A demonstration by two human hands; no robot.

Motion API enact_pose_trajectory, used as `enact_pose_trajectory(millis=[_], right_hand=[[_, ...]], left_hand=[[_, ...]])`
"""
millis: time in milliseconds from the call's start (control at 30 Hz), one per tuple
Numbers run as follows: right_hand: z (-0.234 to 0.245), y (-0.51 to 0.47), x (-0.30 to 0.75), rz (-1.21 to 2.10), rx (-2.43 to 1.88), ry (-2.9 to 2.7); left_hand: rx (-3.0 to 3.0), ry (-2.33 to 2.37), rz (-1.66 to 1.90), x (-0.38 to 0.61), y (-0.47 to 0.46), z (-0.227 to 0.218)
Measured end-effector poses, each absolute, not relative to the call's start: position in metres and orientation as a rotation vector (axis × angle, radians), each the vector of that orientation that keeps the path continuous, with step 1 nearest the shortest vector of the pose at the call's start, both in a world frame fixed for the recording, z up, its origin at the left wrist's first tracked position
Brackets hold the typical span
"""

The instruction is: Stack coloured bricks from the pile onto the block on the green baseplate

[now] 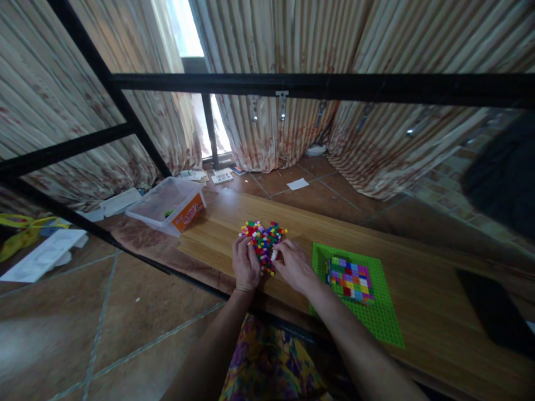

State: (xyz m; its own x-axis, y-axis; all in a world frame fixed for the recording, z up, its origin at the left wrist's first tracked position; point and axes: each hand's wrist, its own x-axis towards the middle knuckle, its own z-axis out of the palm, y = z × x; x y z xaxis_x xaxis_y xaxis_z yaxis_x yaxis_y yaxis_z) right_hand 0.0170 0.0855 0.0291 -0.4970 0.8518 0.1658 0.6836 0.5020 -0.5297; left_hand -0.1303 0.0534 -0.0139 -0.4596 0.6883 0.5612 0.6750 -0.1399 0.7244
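Observation:
A pile of small coloured toy building bricks (264, 239) lies loose on the wooden bench. My left hand (246, 263) rests at the pile's left edge, palm down, with fingers curved and slightly apart over the bricks; nothing shows in it. On the pile's right side my right hand (292, 266) is closed, pinching a white brick (274, 255) between thumb and fingertips. Right of my right hand lies a green studded baseplate (387, 303). A multicoloured block of joined bricks (350, 279) stands on that plate, with my right forearm passing close to its left.
A clear plastic box (161, 203) with an orange label stands at the bench's left end. A dark flat object (493, 312) lies at the right. Black metal bars (292, 84) cross in front of the curtains. White packaging (44, 255) lies on the tiled floor.

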Motion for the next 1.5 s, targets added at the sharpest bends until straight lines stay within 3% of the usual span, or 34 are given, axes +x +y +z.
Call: enact_pose_trajectory(millis=[267,467,733,1100,1500], right_hand=[[0.041,0.033,0.044,1.331,-1.043,-1.497],[0.049,0.008,0.077,1.495,-1.027,-1.124],[0.037,0.004,0.134,1.182,-1.311,-1.104],[0.031,0.008,0.153,0.727,-1.539,-1.483],[0.029,0.058,0.149,0.360,-1.432,-1.798]], left_hand=[[1.675,2.093,1.644,-0.131,0.055,-0.014],[1.728,2.085,1.627,-0.133,0.056,-0.012],[1.736,2.088,1.650,-0.133,0.059,-0.015],[1.765,2.074,1.606,-0.132,0.059,-0.014],[1.748,2.084,1.595,-0.131,0.059,-0.012]])
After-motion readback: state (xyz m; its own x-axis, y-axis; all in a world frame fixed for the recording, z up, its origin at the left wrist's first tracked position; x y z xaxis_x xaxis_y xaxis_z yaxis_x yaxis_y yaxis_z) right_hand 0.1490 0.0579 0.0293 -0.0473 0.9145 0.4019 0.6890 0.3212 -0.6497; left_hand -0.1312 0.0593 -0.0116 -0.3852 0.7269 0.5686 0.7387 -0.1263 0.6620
